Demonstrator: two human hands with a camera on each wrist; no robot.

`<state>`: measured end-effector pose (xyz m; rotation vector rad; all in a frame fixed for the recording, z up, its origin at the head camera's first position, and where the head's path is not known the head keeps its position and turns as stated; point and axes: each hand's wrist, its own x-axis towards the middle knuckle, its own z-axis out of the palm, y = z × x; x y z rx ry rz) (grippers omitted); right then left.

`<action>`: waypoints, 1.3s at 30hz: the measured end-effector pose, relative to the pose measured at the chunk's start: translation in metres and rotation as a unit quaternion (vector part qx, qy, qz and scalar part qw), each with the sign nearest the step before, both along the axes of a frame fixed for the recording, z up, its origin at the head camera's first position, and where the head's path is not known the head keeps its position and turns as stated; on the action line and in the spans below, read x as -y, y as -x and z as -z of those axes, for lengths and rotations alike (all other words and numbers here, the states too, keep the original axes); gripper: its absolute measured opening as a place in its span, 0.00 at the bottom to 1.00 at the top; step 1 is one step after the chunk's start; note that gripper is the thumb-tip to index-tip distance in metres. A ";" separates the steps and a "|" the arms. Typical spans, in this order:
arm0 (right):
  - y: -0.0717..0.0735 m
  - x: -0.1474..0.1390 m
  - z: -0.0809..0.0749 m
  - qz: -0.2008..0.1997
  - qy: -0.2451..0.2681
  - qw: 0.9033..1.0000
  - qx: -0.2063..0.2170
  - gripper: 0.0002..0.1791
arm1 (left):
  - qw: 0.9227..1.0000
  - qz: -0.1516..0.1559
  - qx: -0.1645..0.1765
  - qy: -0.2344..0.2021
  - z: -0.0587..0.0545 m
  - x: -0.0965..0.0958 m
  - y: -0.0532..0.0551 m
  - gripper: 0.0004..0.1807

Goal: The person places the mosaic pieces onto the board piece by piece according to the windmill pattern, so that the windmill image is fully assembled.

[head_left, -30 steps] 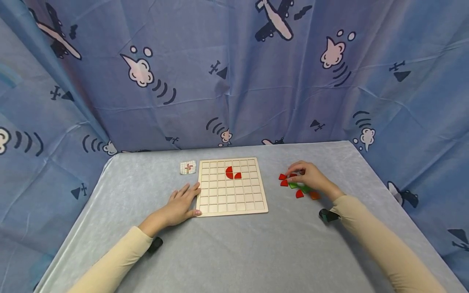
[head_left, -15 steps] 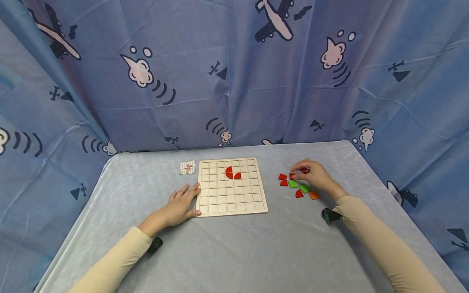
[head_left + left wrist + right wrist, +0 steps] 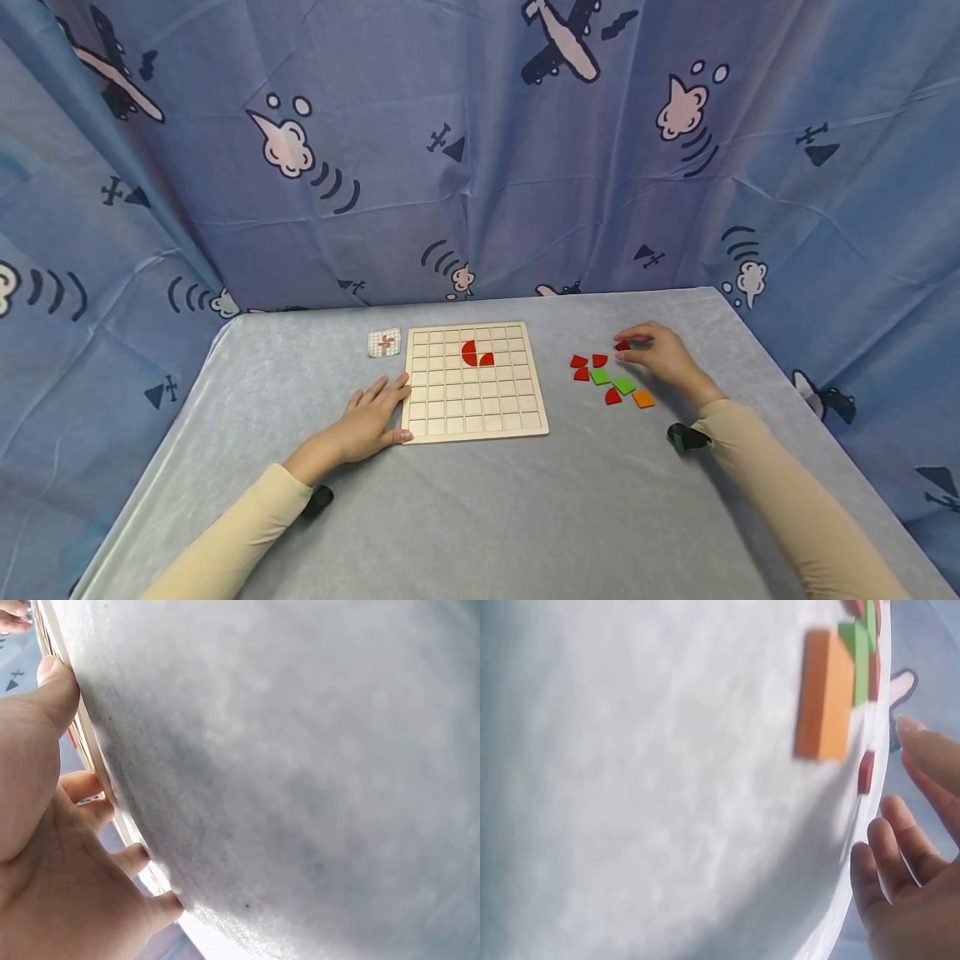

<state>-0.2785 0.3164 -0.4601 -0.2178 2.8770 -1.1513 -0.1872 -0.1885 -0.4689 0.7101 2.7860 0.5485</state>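
My left hand (image 3: 367, 423) lies at the left edge of a wooden grid board (image 3: 472, 417), fingers spread, thumb and fingertips touching the rim. Three red quarter-circle pieces (image 3: 468, 360) sit in cells near the board's top middle. My right hand (image 3: 660, 354) is over the table to the right, thumb and fingers apart around a small red piece (image 3: 622, 345). In the right wrist view a red piece (image 3: 866, 772) lies on the cloth, apart from the fingertips. Left of that hand are several red pieces (image 3: 582, 374), two green squares (image 3: 623, 385) and an orange square (image 3: 643, 399).
A small pattern card (image 3: 385, 342) with a red pinwheel figure lies left of the board's top corner. Grey cloth (image 3: 480, 517) covers the table. A blue printed curtain (image 3: 480, 225) hangs behind the back edge.
My right hand has shifted right and slightly back from above the loose pieces, uncovering red and green ones. My left hand and the board stay where they were.
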 end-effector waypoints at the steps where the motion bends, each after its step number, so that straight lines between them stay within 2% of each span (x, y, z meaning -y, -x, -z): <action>1: 0.000 -0.002 0.000 0.004 -0.005 1.000 0.001 0.21 | 1.000 0.000 0.001 0.000 0.000 0.000 0.000 0.42; 17: 0.004 -0.011 0.002 0.019 -0.043 0.999 0.022 0.26 | 1.000 0.001 0.003 0.000 -0.001 0.001 0.000 0.42; 25: 0.012 -0.015 0.010 0.018 -0.038 0.999 0.024 0.25 | 1.000 0.000 0.003 -0.003 -0.002 0.000 0.000 0.41; 39: 0.011 -0.014 0.008 0.024 -0.040 0.999 0.027 0.22 | 1.000 0.002 0.000 0.000 -0.004 0.001 0.000 0.41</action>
